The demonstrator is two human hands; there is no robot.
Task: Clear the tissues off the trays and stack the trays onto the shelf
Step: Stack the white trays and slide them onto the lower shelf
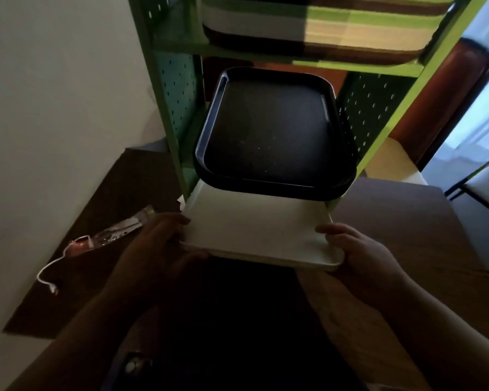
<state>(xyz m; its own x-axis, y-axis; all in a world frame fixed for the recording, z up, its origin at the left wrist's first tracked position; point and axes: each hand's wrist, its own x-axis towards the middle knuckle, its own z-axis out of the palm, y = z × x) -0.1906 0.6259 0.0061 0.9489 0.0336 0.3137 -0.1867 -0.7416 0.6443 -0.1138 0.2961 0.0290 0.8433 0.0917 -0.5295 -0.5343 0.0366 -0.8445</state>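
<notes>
Both hands hold a white tray [254,230] by its near corners, level in front of a green metal shelf unit [170,108]. The left hand [156,249] wraps the near-left corner, thumb lying on top of the rim and the other fingers curled beneath. The right hand [364,258] clasps the near-right corner the same way, thumb on the upper face and fingers under the edge. The far part of the white tray is tucked beneath a black tray [271,131], which sits on the middle level of the shelf unit and juts out toward the person. The black tray looks like the top of a small pile, since a second dark rim shows just under its front edge.

On the level above, a stack of trays [316,29] in white, brown and tan bands fills the shelf. The side panels of the unit are perforated with small holes.

The unit stands on a brown table [407,221]. To the left on the table lies a clear plastic wrapper [119,235] and a thin white cord [47,277]. No tissues show on the white tray's exposed surface.
</notes>
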